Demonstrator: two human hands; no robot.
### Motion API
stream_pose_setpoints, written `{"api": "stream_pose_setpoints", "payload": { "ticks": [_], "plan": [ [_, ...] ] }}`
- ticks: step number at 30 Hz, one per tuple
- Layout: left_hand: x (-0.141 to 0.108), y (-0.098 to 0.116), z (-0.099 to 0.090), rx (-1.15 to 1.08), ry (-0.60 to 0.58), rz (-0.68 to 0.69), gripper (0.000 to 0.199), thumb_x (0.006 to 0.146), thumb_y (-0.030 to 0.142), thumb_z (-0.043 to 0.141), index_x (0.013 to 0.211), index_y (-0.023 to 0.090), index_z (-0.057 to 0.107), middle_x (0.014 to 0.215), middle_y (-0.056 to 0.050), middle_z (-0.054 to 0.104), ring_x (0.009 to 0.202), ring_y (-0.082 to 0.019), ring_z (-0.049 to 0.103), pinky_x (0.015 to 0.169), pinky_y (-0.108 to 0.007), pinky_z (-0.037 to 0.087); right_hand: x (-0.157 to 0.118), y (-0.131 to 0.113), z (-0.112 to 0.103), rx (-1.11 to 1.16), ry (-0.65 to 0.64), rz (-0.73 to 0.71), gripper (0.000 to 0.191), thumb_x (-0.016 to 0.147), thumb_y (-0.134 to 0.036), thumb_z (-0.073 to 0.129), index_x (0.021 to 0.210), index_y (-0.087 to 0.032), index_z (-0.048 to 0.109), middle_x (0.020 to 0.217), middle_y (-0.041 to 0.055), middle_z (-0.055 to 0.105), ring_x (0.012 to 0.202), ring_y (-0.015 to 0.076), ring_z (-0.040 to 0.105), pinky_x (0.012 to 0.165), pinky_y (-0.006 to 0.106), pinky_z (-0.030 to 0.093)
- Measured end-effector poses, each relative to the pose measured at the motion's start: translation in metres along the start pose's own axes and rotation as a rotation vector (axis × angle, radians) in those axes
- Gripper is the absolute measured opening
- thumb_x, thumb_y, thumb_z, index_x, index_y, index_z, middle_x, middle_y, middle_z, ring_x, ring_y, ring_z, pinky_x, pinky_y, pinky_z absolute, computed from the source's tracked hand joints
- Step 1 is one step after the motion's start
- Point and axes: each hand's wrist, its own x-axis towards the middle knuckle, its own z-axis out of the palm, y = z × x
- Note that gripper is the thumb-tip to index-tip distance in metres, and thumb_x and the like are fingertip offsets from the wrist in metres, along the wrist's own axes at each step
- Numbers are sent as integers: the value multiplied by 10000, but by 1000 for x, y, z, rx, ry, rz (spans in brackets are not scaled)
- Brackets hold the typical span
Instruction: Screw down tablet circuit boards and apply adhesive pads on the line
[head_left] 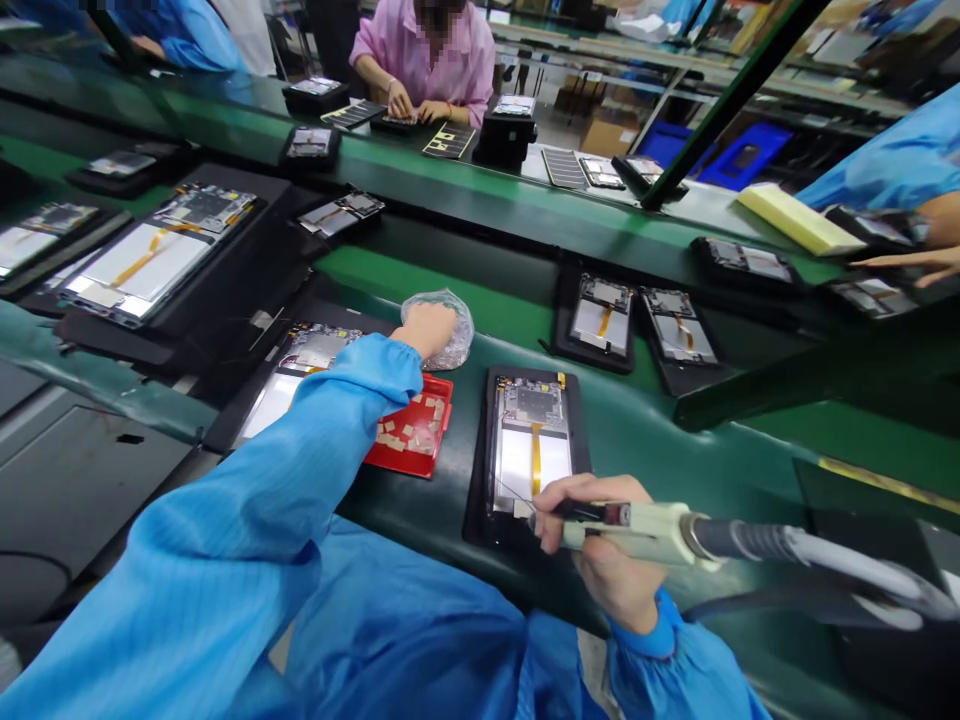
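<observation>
My right hand grips a cream-handled soldering iron with a thick grey cable, its black tip at the lower left corner of an open tablet. That tablet lies in a black tray on the belt, showing a circuit board and an orange flex strip. My left hand is curled onto a crumpled clear plastic bag. Below it, a red tray holds several tan pads. A second open tablet lies partly hidden under my left sleeve.
Green conveyor belts carry more tablets in black trays. Across the belt, a person in a pink smock handles a tablet. A co-worker's hand reaches in at right, near a yellow foam pad. A dark bar crosses the right side.
</observation>
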Motion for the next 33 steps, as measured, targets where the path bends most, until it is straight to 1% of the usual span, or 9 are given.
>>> {"api": "stream_pose_setpoints", "payload": {
  "ticks": [4,9,14,16,18,21,25,29,33],
  "plan": [
    [1,-7,2,-9,27,-11,312,927,242,581,1141,56,710,1175,-245,713,1179,-344,658,1037,-430,465,-2,4,1,5,7,9,318,869,-416,774,1113,-244,663,946,83,758,544,154,668,524,319,575],
    [-2,-10,1,-82,74,-56,369,1013,302,454,1173,44,662,1174,-242,711,1142,-325,669,1008,-414,472,-1,1,5,-89,-19,-33,324,827,-424,810,1051,-229,679,811,67,744,492,159,649,445,286,552],
    [-12,-6,-14,-193,135,-48,311,1008,214,437,1183,31,619,1178,-236,698,1132,-313,664,973,-388,474,-4,0,8,-171,-67,-89,347,816,-445,820,1072,-252,686,801,56,749,503,155,647,455,280,555],
    [-29,4,-21,-240,158,0,279,1016,204,417,1132,75,635,1147,-182,714,1106,-281,668,962,-367,476,-6,1,8,-158,-52,-83,357,810,-463,823,1062,-252,684,801,52,750,510,152,650,464,275,555],
    [-54,19,-23,-317,161,97,246,1019,211,419,1054,129,649,1081,-107,732,1031,-232,678,924,-330,490,-6,1,8,-147,-51,-56,369,797,-480,831,1040,-243,686,817,59,758,514,152,657,475,275,561],
    [-103,48,-13,-572,114,293,206,1009,192,430,976,173,633,986,-46,725,924,-190,667,858,-307,503,5,-5,6,-75,-52,-1,351,822,-478,806,1040,-235,678,874,76,774,489,152,664,459,279,562],
    [-149,78,7,-628,54,435,150,1007,180,476,943,187,611,980,-51,688,937,-202,635,853,-328,495,44,-22,-4,61,150,-92,299,876,-493,738,982,-230,641,854,46,769,384,125,598,417,300,553],
    [-158,95,14,-564,16,540,113,1012,191,531,915,182,589,967,-56,664,926,-200,610,855,-322,487,85,-31,-12,38,285,-183,327,870,-530,725,893,-216,634,772,24,748,373,123,573,402,305,532],
    [-149,103,15,-513,4,566,125,989,257,613,898,181,573,956,-56,650,917,-209,599,827,-323,487,102,-28,-11,35,280,-198,313,885,-520,710,895,-218,631,775,23,742,379,118,572,404,298,521]
  ]
}}
